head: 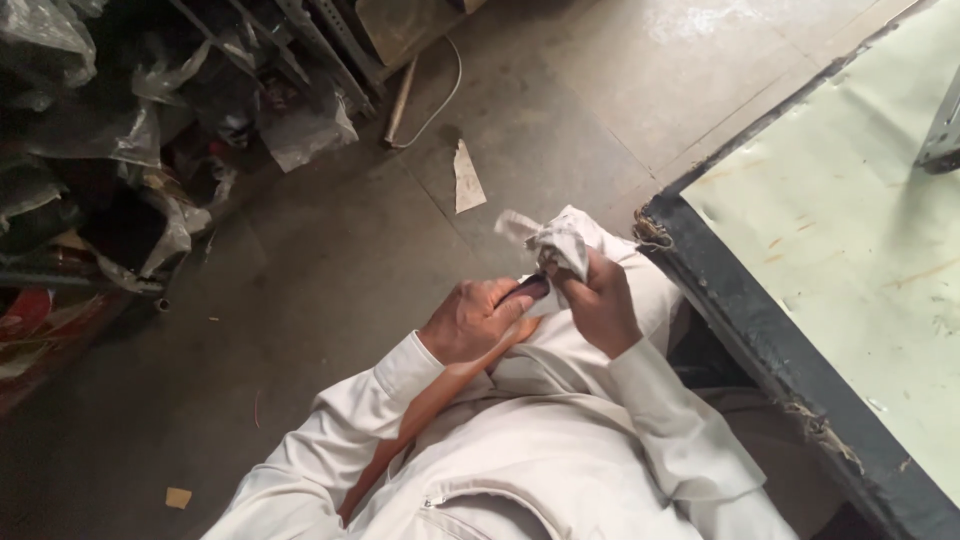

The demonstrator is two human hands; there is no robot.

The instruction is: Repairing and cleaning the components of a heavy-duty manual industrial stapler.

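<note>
My left hand (472, 320) grips a long reddish-brown wooden stick (425, 415) that runs down along my lap under my left sleeve. Its dark upper end (530, 289) pokes out past my fingers. My right hand (598, 300) is closed on a crumpled white cloth (555, 240) and presses it against that dark end. Both hands sit close together above my knees, in light-coloured sleeves.
A table with a pale green top (860, 220) and dark worn edge (740, 300) stands at my right. Bundles wrapped in plastic (110, 140) are piled at the left. A paper scrap (466, 180) and a stick (400, 100) lie on the concrete floor.
</note>
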